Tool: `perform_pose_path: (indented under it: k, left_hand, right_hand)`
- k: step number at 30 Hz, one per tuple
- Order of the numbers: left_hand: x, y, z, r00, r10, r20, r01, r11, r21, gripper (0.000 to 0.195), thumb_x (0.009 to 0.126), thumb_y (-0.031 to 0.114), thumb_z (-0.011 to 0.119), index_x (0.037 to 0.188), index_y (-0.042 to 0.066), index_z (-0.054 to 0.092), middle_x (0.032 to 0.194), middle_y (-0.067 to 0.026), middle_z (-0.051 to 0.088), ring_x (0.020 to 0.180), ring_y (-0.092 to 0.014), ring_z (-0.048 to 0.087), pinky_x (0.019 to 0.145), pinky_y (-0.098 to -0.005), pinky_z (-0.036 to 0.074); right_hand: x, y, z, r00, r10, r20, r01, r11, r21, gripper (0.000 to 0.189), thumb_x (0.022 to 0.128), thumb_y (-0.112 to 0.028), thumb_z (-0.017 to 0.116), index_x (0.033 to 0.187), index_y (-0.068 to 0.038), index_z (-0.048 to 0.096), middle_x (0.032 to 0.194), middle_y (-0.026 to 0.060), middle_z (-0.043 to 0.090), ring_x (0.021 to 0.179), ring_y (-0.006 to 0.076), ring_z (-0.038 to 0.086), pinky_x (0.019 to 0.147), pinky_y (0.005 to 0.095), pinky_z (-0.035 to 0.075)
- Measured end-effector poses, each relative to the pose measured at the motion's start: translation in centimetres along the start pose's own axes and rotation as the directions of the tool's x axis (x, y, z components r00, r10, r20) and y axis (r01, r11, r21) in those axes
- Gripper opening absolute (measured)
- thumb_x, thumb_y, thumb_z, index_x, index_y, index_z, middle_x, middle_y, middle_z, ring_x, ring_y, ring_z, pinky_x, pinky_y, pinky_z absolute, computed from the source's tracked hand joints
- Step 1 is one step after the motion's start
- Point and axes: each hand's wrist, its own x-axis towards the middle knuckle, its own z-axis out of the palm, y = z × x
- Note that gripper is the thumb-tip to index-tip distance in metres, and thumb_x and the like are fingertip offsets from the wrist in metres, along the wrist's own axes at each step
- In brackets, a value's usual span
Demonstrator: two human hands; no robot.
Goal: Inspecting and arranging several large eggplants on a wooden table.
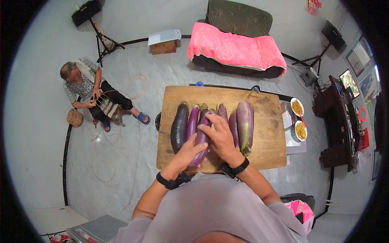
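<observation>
My left hand (188,152) and my right hand (220,136) both hold a purple eggplant (201,139), tilted over the wooden table (267,136). The left hand grips its lower part; the right hand's fingers are at its upper end. Several more eggplants lie on the table, roughly side by side. A thick dark eggplant (179,129) is at the far left, with a slim purple eggplant (193,120) beside it. Right of my hands lie a narrow purple eggplant (233,126) and a large, paler purple and green eggplant (245,124). My hands partly hide the middle ones.
At left a seated person (91,88) handles thin bent strips, near a woven basket (75,118). Two bowls of food (297,107) stand right of the table. Beyond it is a sofa with a pink cover (231,45). A dark wooden cabinet (334,124) stands at right.
</observation>
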Motion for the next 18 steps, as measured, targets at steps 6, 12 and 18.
perform_pose_path:
  k: [6,12,18]
  left_hand:
    - [2.6,-2.2,-3.9,0.766,0.525,-0.37,-0.116,0.68,0.724,0.075,0.082,0.025,0.066,0.139,-0.008,0.031,0.125,-0.0329,0.052,0.116,-0.044,0.052,0.097,-0.0446,0.042]
    - [5.0,-1.3,-3.2,0.661,0.576,-0.48,0.122,0.549,0.827,0.071,0.083,0.016,0.062,0.14,-0.007,0.029,0.124,-0.0302,0.048,0.113,-0.045,0.05,0.091,-0.049,0.044]
    - [7.3,-2.3,-1.8,0.628,0.636,-0.449,0.346,0.289,0.893,0.069,0.08,0.006,0.06,0.142,-0.003,0.031,0.121,-0.0227,0.046,0.107,-0.04,0.046,0.082,-0.0475,0.046]
  right_hand:
    - [-1.1,-0.8,-2.3,0.944,0.254,-0.212,-0.258,0.966,0.006,0.047,0.072,0.004,0.065,0.117,-0.005,0.057,0.126,0.018,0.052,0.118,0.0368,0.047,0.102,0.0437,0.038]
    - [-4.1,-0.2,-4.8,0.872,0.405,-0.277,-0.417,0.909,0.015,0.041,0.074,0.005,0.065,0.113,-0.004,0.059,0.122,0.0175,0.055,0.115,0.0345,0.05,0.098,0.0412,0.04]
    - [-7.1,0.9,-6.1,0.81,0.495,-0.313,-0.516,0.856,0.019,0.039,0.077,0.005,0.062,0.115,-0.004,0.058,0.126,0.0168,0.054,0.116,0.0314,0.051,0.1,0.0389,0.04]
